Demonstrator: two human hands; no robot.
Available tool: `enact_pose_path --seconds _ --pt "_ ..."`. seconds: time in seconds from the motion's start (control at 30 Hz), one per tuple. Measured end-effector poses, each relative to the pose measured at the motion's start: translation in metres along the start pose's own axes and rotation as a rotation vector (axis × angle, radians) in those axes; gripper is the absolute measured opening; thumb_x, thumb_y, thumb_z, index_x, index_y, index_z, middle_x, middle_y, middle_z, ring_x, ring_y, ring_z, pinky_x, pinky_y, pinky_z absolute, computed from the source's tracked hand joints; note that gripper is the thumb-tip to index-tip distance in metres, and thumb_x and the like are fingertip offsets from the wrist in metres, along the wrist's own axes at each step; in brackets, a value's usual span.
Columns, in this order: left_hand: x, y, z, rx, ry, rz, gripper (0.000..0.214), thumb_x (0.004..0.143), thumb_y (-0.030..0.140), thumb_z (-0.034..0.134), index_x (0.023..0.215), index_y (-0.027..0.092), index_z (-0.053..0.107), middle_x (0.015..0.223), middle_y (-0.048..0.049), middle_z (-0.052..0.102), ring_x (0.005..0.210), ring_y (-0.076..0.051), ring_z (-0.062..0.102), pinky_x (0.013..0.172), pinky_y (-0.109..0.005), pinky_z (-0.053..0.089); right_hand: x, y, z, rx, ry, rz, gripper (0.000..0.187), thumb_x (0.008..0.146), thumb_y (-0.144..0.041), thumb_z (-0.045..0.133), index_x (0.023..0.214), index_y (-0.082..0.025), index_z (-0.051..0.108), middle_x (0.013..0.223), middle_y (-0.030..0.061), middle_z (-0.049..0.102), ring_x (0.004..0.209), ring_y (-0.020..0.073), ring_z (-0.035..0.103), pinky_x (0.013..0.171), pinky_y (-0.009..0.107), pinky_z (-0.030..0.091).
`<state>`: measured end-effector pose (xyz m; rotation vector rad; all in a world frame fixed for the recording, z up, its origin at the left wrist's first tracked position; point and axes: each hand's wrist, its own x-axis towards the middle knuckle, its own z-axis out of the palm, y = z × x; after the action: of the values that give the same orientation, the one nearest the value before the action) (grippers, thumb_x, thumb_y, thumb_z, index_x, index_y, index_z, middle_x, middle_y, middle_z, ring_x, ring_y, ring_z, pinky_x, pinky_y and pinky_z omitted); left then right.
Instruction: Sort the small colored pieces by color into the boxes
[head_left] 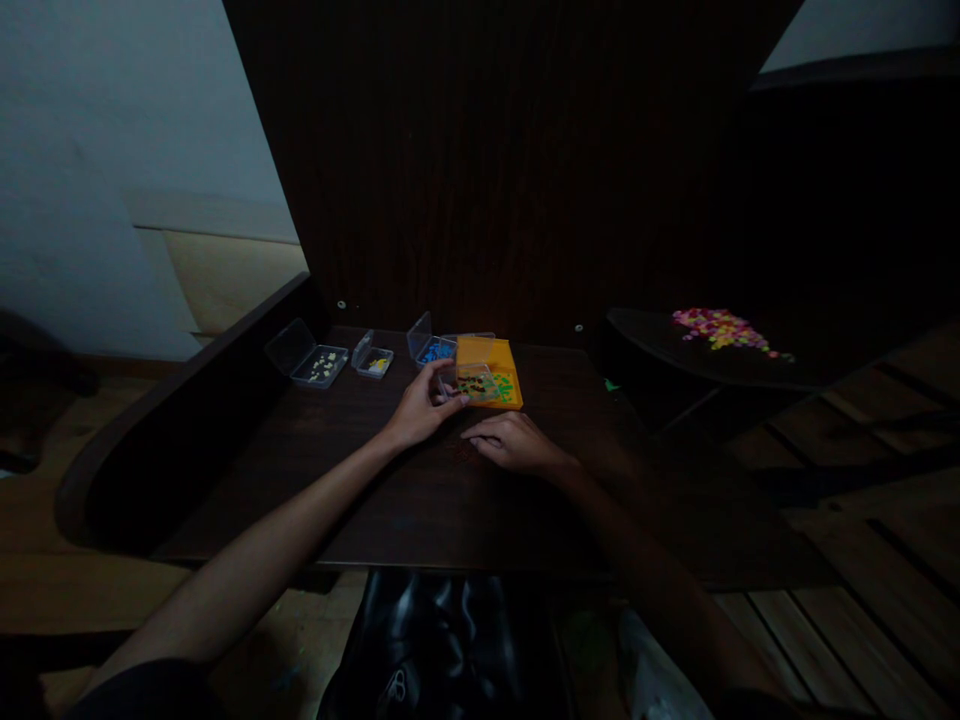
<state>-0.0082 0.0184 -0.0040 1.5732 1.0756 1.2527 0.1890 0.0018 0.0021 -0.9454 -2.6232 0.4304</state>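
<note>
My left hand (426, 408) grips a small clear plastic box (486, 384) with dark pieces in it, thumb along the near side. The box is tilted over an orange tray (516, 398), where small green pieces (507, 388) lie. Just in front, my right hand (513, 441) is low over the dark tabletop with its fingers drawn together. Its fingertips are at a scatter of tiny reddish-brown pieces (463, 452). Whether a piece is between them is too small and dark to tell.
Lidded clear boxes stand open at the back left: one with pale pieces (324, 367), one with yellow and white pieces (376, 364), one with blue pieces (436, 352). A pile of pink and yellow pieces (724, 330) lies on a raised shelf (652, 340) at right.
</note>
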Motion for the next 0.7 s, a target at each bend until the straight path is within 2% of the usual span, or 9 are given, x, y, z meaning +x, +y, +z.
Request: enact_pose_path --seconds 0.17,0.4,0.7 --pt "-0.0006 0.0013 -0.0003 0.019 -0.001 -0.002 0.064 0.070 0.032 0.073 0.126 0.017 0.046 0.085 -0.0006 0.056 0.074 -0.012 0.057 0.070 -0.028 0.050 -0.0018 -0.0007 -0.0021 -0.053 -0.032 0.043 0.032 0.082 -0.015 0.052 0.105 -0.022 0.074 0.100 0.0036 0.074 0.086 0.0162 0.068 0.079 0.025 0.048" --pt "-0.0003 -0.0022 -0.0002 0.011 -0.015 -0.006 0.065 0.071 0.033 0.073 0.127 0.018 0.044 0.087 -0.0009 0.056 0.073 -0.012 0.056 0.071 -0.028 0.049 -0.0025 -0.0018 -0.0010 -0.026 0.009 0.001 0.035 0.081 -0.014 0.052 0.109 -0.023 0.072 0.087 0.0012 0.074 0.071 0.0124 0.064 0.069 0.022 0.044" --pt "-0.0004 0.0006 -0.0002 0.021 -0.004 0.014 0.063 0.070 0.032 0.074 0.125 0.018 0.047 0.085 -0.0010 0.056 0.079 -0.014 0.058 0.071 -0.028 0.050 -0.0042 -0.0029 -0.0075 -0.128 -0.091 0.051 0.037 0.082 -0.017 0.051 0.113 -0.025 0.071 0.082 0.0023 0.075 0.067 0.0130 0.063 0.065 0.023 0.041"
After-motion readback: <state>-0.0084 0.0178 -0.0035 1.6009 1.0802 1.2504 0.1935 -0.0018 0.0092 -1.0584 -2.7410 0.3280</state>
